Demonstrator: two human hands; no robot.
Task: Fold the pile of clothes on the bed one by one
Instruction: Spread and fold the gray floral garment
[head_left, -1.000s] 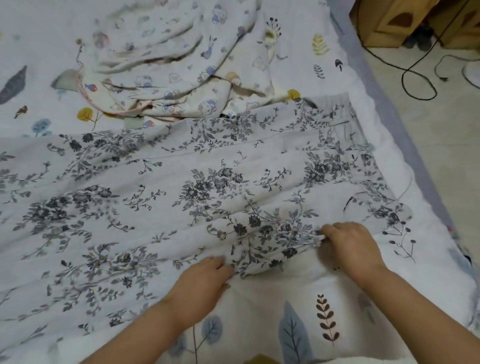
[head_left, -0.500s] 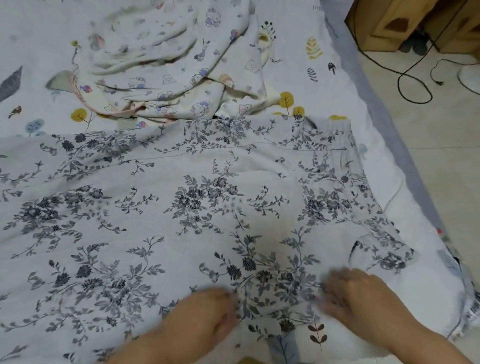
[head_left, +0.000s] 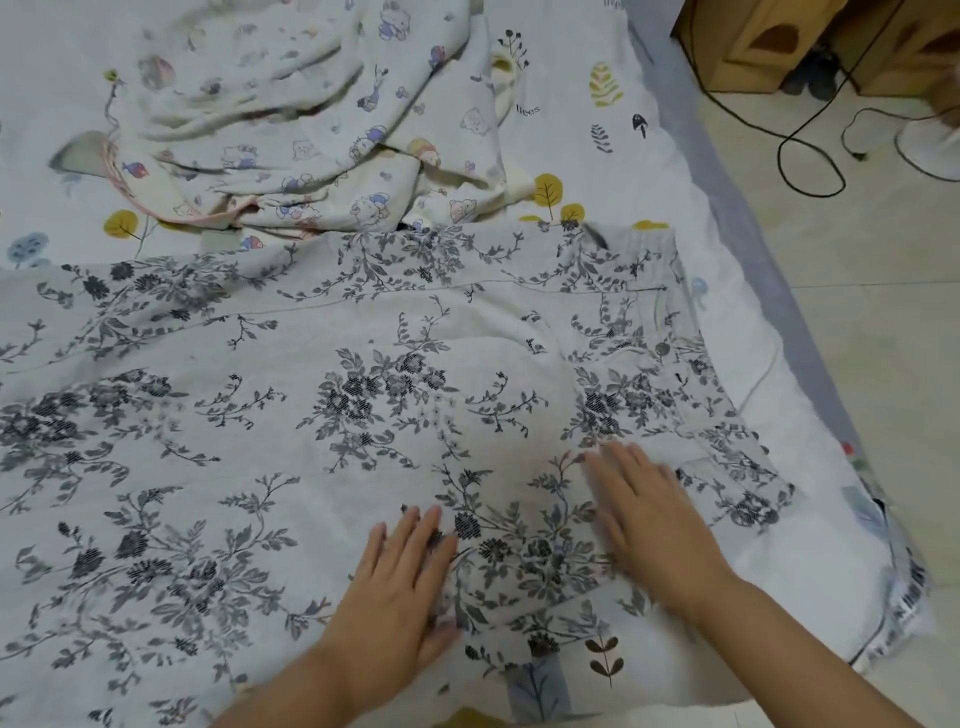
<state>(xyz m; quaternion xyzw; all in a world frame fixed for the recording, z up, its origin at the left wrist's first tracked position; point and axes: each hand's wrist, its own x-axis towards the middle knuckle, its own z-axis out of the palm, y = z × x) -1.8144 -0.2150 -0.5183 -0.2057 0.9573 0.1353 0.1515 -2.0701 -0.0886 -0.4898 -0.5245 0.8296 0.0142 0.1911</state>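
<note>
A light grey garment with a dark floral print (head_left: 322, 395) lies spread flat across the bed, its buttoned end toward the right. My left hand (head_left: 400, 587) rests palm down on its near edge, fingers apart. My right hand (head_left: 649, 519) also lies flat on the cloth a little further right, fingers spread and slightly blurred. Neither hand grips anything. Behind the garment sits a crumpled cream cloth with cartoon prints (head_left: 291, 130), bunched in a heap.
The bed sheet (head_left: 587, 135) is white with leaf and tree prints. Its right edge (head_left: 737, 223) drops to a tiled floor (head_left: 878, 322) where black cables (head_left: 800, 150) trail beside wooden furniture (head_left: 753, 41).
Both hands let go of the garment's near edge, which they had pinched and pulled toward me, and now lie flat on the cloth. The garment covers more of the near sheet.
</note>
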